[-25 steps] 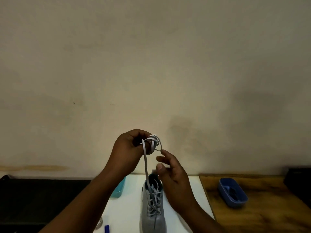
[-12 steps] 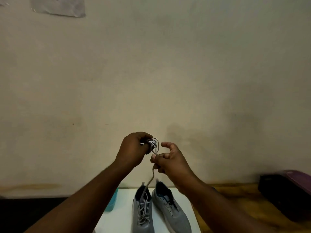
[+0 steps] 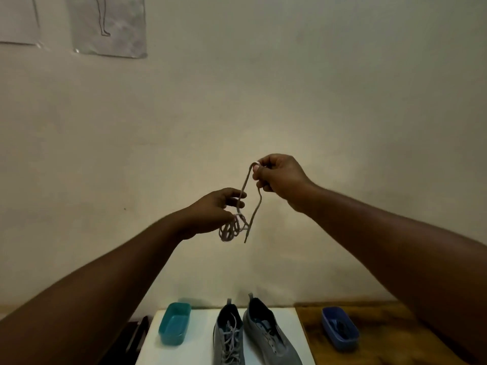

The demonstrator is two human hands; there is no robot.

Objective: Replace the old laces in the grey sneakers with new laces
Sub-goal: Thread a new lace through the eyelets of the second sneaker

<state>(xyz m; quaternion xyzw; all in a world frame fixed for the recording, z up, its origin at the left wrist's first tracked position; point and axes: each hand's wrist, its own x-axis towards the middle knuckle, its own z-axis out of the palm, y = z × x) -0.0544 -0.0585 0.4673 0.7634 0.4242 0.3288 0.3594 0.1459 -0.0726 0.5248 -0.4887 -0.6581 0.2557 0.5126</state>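
Grey flat shoelace [image 3: 246,204] held mid-air above white worktop [image 3: 200,335]: right hand [image 3: 279,180] pinches upper bend, left hand [image 3: 213,212] fingers loosely curled, coiled end hanging off them. Grey fabric sneakers: laced one [image 3: 228,338] near centre, unlaced one [image 3: 268,335] just beside. Step: uncoiling lace. Next: find tip, thread unlaced sneaker.

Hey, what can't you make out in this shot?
- Blue tub contents: head view, dark and too small.
- Both sneakers' toes: cut off by the bottom edge.
- Lace coil: whether old or new, unclear.
- Wall papers: cut off by the top edge.
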